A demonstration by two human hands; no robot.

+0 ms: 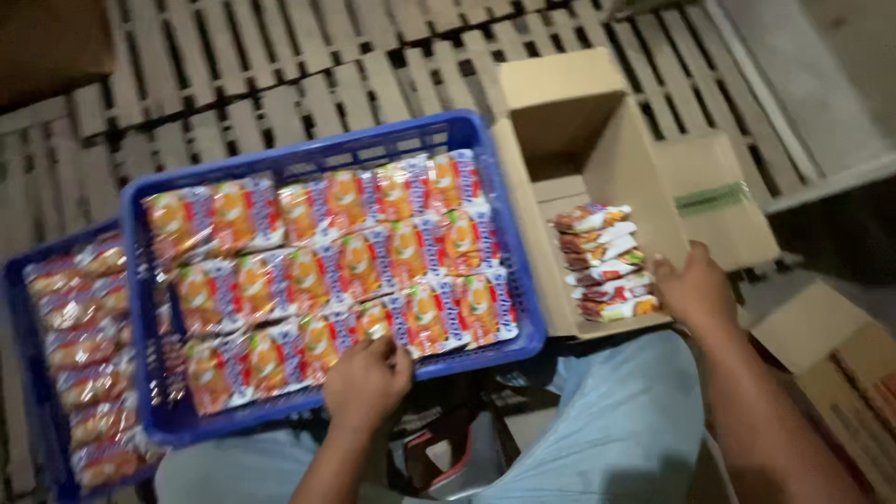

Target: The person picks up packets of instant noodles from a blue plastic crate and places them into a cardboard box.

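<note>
Wooden slatted pallets (308, 65) form the floor surface behind the work area. One landmark serves for all positions: the blue perforated plastic crate (527, 308) at frame centre.

Inside this crate lie three rows of orange-and-white foil snack packets (327, 271), flat and touching edge to edge. To the left of the crate, and partly beneath it, sits a second blue plastic crate (28, 373) holding similar snack packets (84, 355) in a column.

To the right of the crate, touching its right wall, stands an open brown cardboard box (597, 140) with its flaps folded out. Within the box, a row of snack packets (607, 263) stands on edge, close against the box wall nearest the person.

The left hand (367, 381) rests at the near rim of the blue crate, fingers curled down onto the packets of the front row; whether they clamp a packet cannot be told. The right hand (693, 289) is at the near right corner of the cardboard box, just beside the standing packets, fingers bent over the box edge; its grip state cannot be told.

Below the crate, the person's legs in light blue trousers (625, 420) are visible. Further right of the box lie more cardboard cartons (840, 364).
</note>
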